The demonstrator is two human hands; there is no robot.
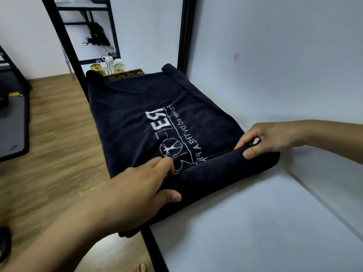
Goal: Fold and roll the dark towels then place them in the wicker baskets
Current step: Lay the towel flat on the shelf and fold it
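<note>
Dark towel (149, 114) flat on the white mattress (255, 222), near edge rolled up, left hand (137, 193) gripping the roll's left end, right hand (271, 138) pinching its right end, wicker basket (127, 73) far behind.

Soft, even indoor light fills the scene, with faint shadows and no glare. Wide-angle distortion bends straight lines near the edges. The lower corners look slightly blurred; the middle is sharp.

A dormitory bedroom: black metal bunk frames (62, 36), bare white mattress (255, 222).
</note>
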